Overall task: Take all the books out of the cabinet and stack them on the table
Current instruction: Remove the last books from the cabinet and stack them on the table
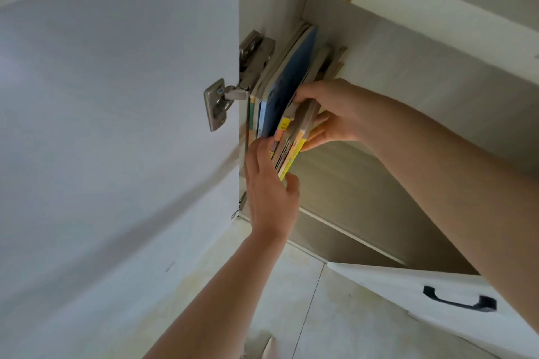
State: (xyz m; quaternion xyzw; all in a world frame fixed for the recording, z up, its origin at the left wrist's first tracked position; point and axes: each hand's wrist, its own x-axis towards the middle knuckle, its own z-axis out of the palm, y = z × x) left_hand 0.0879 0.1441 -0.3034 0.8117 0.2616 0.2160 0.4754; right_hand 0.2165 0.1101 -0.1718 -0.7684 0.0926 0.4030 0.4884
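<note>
White cabinet (408, 46): standing open in the head view, its pale interior showing — the left door (116, 96) swung wide on a metal hinge (233, 87).
Books (288, 96): a small group standing on edge inside the cabinet, packed against its left wall just beside the hinge; a blue cover is facing outward, with yellow and orange spines showing at the near edge, and a few more pale book edges are leaning behind.
Left hand (271, 195): reaching up from below, fingers straight and lying flat against the near edges of the books, thumb tip touching the yellow spine — pressing rather than wrapping.
Right hand (329, 114): coming in from the right, fingers curling around the far side of the group while the thumb is lying over the top of the blue cover, gripping the books between them.
Lower right: a second white door or drawer front (437, 300) with a black handle (460, 300) is sitting below the person's right forearm.
Below: pale floor tiles (291, 315), blurred.
</note>
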